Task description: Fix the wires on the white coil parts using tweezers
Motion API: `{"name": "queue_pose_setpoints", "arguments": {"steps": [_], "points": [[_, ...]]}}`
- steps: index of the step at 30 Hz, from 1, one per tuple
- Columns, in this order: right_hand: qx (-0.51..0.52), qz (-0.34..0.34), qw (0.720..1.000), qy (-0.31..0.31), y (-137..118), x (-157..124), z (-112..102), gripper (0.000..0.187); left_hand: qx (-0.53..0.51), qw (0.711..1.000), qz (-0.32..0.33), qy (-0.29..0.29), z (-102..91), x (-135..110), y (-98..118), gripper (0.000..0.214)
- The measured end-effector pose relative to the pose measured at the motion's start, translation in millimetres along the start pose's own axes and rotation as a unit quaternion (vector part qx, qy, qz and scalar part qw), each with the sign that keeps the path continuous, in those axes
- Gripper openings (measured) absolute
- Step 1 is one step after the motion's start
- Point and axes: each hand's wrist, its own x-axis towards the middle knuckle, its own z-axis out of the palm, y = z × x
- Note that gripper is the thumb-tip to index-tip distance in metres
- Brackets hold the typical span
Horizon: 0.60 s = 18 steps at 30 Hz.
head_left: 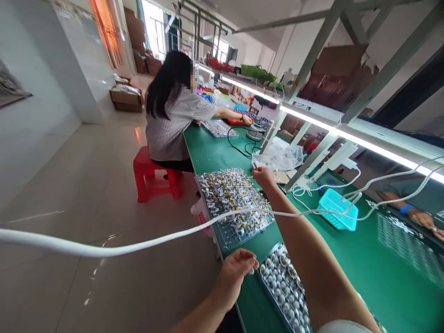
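Observation:
My right hand (263, 176) is stretched far out over the green table (347, 268). Its fingers are pinched at the edge of a clear plastic bag (280, 157) of small parts. My left hand (237, 268) hovers at the table's near edge beside a tray of silver parts (284, 286). Its fingers are curled in a pinch on something too small to make out. A second tray of silver and yellow parts (234, 199) lies between my two hands.
A white cable (138, 247) sweeps across the view close to the camera. A turquoise basket (338, 209) sits on the table to the right. A co-worker (173, 115) sits on a red stool (156, 175) further along the bench. Another person's arm (412, 210) shows at the right.

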Motion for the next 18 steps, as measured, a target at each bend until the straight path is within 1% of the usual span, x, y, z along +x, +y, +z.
{"name": "queue_pose_setpoints", "arguments": {"steps": [2, 4, 8, 12, 16, 18], "points": [[0.033, 0.035, 0.998, -0.032, 6, 4, 5, 0.036, -0.054, 0.998, -0.012, 0.003, 2.4, 0, 7, 0.032], [0.066, 0.062, 0.995, -0.049, 11, 7, 10, 0.036, -0.086, 0.996, -0.024, 0.0, 4.4, 0, 12, 0.03], [0.129, 0.092, 0.985, -0.061, 16, 9, 17, 0.035, -0.095, 0.994, -0.048, 0.006, 5.0, 0, 16, 0.026], [0.173, 0.097, 0.978, -0.062, 14, 6, 19, 0.035, -0.091, 0.995, -0.051, 0.005, 4.4, -2, 14, 0.028], [0.206, 0.08, 0.974, -0.047, 11, 4, 15, 0.035, -0.09, 0.994, -0.056, 0.014, 5.6, -2, 12, 0.029], [0.225, 0.067, 0.971, -0.034, 11, 7, 14, 0.036, -0.08, 0.995, -0.06, 0.001, 6.2, -1, 12, 0.031]]}}
